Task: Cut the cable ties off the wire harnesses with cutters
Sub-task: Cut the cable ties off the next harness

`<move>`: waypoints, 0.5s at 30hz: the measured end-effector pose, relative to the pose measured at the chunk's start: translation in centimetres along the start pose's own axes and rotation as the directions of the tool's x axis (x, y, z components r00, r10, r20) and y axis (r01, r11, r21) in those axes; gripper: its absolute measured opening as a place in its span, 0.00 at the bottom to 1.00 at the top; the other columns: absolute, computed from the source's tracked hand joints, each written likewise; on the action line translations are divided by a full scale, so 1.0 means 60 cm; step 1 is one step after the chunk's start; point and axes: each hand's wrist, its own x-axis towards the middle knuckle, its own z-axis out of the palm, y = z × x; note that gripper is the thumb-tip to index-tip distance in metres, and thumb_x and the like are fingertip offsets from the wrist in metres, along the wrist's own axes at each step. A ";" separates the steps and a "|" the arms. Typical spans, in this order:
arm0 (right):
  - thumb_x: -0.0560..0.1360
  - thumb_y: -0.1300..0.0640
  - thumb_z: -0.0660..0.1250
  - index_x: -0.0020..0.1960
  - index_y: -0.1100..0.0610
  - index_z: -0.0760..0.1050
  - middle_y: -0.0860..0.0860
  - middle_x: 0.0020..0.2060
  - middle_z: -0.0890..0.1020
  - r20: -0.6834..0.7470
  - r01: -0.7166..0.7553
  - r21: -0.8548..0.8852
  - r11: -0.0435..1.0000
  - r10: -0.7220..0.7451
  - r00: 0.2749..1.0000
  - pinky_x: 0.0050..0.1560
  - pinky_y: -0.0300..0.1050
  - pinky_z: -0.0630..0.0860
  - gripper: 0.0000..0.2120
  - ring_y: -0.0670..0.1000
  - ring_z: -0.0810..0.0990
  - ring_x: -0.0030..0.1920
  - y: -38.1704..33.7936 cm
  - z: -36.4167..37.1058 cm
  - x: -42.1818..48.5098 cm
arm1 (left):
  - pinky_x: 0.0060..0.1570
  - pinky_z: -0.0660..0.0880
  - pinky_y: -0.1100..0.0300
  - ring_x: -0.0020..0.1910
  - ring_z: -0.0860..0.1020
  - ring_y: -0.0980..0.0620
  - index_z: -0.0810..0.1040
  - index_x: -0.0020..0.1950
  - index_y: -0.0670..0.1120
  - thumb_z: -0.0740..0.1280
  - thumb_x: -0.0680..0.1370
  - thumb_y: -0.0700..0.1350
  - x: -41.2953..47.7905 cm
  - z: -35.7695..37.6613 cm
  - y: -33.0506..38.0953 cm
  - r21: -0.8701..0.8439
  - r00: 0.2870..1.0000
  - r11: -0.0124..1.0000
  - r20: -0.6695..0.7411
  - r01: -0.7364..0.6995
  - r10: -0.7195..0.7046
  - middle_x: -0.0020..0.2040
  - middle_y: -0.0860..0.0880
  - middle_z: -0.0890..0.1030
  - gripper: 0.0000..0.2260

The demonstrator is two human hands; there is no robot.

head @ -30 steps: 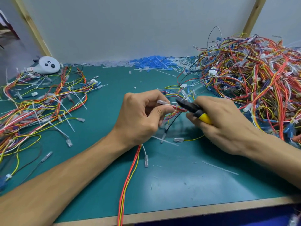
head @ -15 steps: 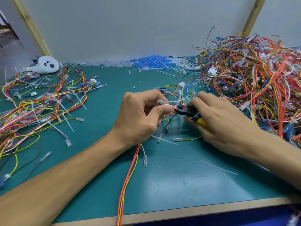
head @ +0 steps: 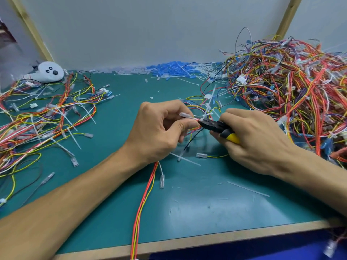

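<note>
Now: cutters at the bundle

Loose harnesses [head: 47, 117] lie spread on the left of the counter [head: 206, 212]. At centre the left hand [head: 161, 132], fingers curled, pinches a harness [head: 144, 194] whose orange and yellow wires trail off the near edge. The cutters [head: 212, 125] touch that bundle just beside the thumb, and the right hand [head: 259, 141] wraps its fingers round their yellow handles. A tangled heap [head: 291, 91] sits far right.

**Cutters at the tie, mid-frame**

The harness [head: 145, 192] I pinch in my left hand [head: 159, 132] trails red, orange and yellow wires down to the bottom edge. My right hand [head: 257, 139] grips the black, yellow-handled cutters [head: 214, 126], their nose at the bundle beside a white cable tie [head: 206, 115]. A tangled harness pile [head: 291, 87] fills the upper right.
</note>
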 end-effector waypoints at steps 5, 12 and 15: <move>0.74 0.57 0.73 0.42 0.57 0.75 0.52 0.38 0.76 -0.012 -0.003 -0.051 0.999 0.002 1.000 0.36 0.54 0.73 0.08 0.63 0.76 0.39 0.000 -0.002 0.003 | 0.28 0.67 0.69 0.24 0.73 0.55 0.81 0.41 0.39 0.73 0.78 0.36 -0.001 -0.002 0.000 -0.043 1.000 0.999 0.014 0.006 -0.005 0.27 0.48 0.78 0.06; 0.72 0.58 0.69 0.42 0.58 0.75 0.54 0.37 0.77 -0.036 0.053 -0.077 0.996 -0.056 0.998 0.34 0.51 0.70 0.04 0.64 0.76 0.36 -0.001 -0.003 0.003 | 0.28 0.68 0.66 0.24 0.72 0.53 0.81 0.41 0.41 0.73 0.78 0.37 0.001 -0.006 0.002 -0.030 1.000 0.999 0.023 -0.017 0.017 0.27 0.45 0.78 0.06; 0.72 0.59 0.70 0.44 0.58 0.77 0.54 0.39 0.77 -0.016 0.074 -0.057 0.996 -0.075 0.997 0.36 0.52 0.73 0.03 0.63 0.77 0.38 0.003 -0.003 0.006 | 0.28 0.68 0.66 0.23 0.73 0.52 0.81 0.42 0.39 0.73 0.78 0.36 0.002 -0.006 0.003 -0.016 1.000 1.000 0.015 -0.017 0.017 0.27 0.45 0.78 0.06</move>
